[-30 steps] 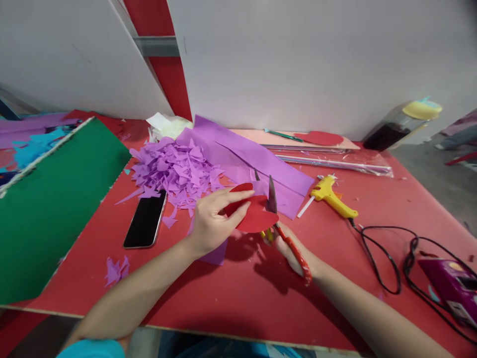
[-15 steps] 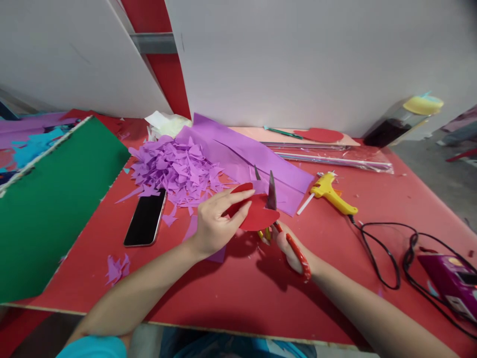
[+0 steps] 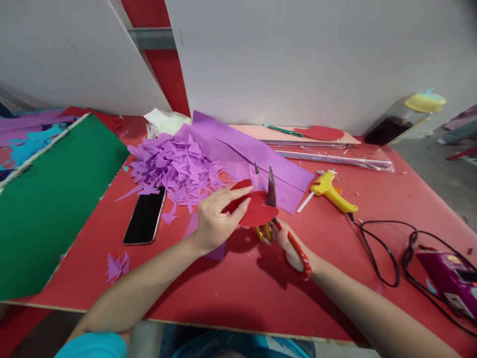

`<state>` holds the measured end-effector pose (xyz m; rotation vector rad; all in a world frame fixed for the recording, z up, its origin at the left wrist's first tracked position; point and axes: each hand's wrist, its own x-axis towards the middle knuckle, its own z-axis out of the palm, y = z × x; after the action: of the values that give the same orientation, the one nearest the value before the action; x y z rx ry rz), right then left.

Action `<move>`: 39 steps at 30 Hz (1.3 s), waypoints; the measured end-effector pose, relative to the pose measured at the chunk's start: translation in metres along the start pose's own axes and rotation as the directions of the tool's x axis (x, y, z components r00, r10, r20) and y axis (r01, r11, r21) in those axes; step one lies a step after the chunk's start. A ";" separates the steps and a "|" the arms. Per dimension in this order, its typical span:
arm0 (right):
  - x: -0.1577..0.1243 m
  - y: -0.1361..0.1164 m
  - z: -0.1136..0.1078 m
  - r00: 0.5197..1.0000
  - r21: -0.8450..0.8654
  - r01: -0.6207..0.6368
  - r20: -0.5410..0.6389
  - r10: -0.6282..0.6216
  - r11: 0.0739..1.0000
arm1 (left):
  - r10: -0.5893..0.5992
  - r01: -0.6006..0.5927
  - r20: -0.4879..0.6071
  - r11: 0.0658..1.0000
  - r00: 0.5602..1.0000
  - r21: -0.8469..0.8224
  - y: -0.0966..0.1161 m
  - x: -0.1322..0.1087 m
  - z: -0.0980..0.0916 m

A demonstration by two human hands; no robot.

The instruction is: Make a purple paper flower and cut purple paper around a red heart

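Note:
My left hand (image 3: 219, 214) pinches a piece of red paper (image 3: 257, 210) with rounded edges, held above the table. In my right hand (image 3: 287, 243) is a pair of scissors (image 3: 272, 189) with red and yellow handles. Its blades are spread and point away from me, and the paper's right part lies between them. Beyond my hands, a large purple paper sheet (image 3: 257, 159) lies on the table, with a heap of purple scraps (image 3: 175, 166) to its left.
A black-screened phone (image 3: 145, 218) lies left of my hands. On the right are a yellow glue gun (image 3: 331, 191), its black cord (image 3: 383, 248) and a purple box (image 3: 449, 278). A green board (image 3: 63, 209) leans at left. A yellow-lidded container (image 3: 404, 117) stands at back right.
Both hands hold nearly the same place. The red paper and scissors have shifted only slightly; the scissors' blades stay apart.

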<state>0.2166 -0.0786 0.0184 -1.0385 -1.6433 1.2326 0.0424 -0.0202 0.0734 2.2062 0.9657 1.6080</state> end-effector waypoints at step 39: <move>0.000 -0.002 -0.002 0.995 0.171 -0.081 0.064 0.071 0.982 | -0.046 0.035 0.152 0.997 0.987 0.070 -0.005 0.017 -0.017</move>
<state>0.2181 -0.0789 0.0208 -0.9732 -1.5207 1.4411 0.0278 -0.0090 0.0901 2.3000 1.0266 1.3836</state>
